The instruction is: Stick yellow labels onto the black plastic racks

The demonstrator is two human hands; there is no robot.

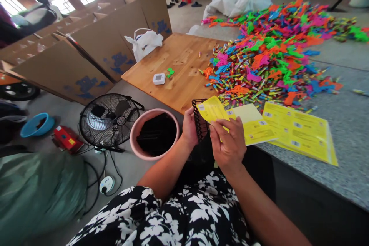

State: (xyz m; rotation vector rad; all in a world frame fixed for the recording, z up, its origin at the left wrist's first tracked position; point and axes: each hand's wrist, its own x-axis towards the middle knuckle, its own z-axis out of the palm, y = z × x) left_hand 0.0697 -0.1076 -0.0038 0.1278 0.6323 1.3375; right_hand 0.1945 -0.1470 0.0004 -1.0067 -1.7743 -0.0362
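Observation:
My left hand (190, 128) is closed around a black openwork plastic basket (201, 123), held upright above my lap. In my right hand (227, 138) a yellow printed label (212, 110) is pinched between thumb and fingers, and its far end overlaps the basket's top. Just beyond that hand, more yellow label sheets (261, 130) lie on the grey stone slab. A larger stack of yellow label sheets (300, 132) rests to the right. Part of the basket is hidden behind the label and my right fingers.
Colourful plastic toy guns and small tubes form a heap (265, 61) beyond the labels. A wooden board (175, 61) bears a small white device (158, 78). To the left stand a pink tub (134, 138) with black pieces, a floor fan (109, 121) and cardboard boxes (66, 65).

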